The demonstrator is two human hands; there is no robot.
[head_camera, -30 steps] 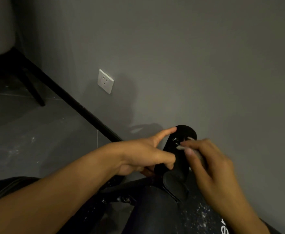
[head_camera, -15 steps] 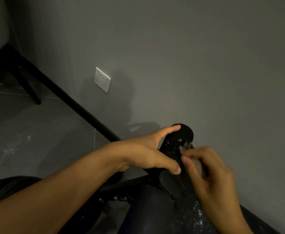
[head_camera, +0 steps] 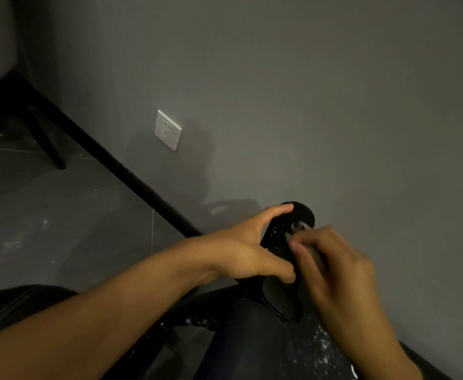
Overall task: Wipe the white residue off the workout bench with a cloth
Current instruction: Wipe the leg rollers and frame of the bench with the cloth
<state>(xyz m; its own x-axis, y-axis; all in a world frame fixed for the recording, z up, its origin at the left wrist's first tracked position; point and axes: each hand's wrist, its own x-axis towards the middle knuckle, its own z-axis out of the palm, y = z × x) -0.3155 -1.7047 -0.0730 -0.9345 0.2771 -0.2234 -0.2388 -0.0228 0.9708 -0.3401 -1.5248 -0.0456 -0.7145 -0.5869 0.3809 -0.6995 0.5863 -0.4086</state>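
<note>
Now, in the head view, your left hand [head_camera: 241,250] spans the black foam roller [head_camera: 278,235] at the end of the workout bench [head_camera: 304,363], forefinger and thumb curled round it, close to the grey wall [head_camera: 334,105]. Your right hand [head_camera: 337,272], somewhat blurred, has its fingers [head_camera: 315,239] pinched on a small pale cloth [head_camera: 299,226] pressed against the roller's upper side. White residue [head_camera: 322,345] speckles both the roller and the bench pad beside your right wrist.

Matt black roller pad [head_camera: 277,235], white-speckled; matt grey wall [head_camera: 334,105]; smooth plastic socket [head_camera: 167,130].
</note>
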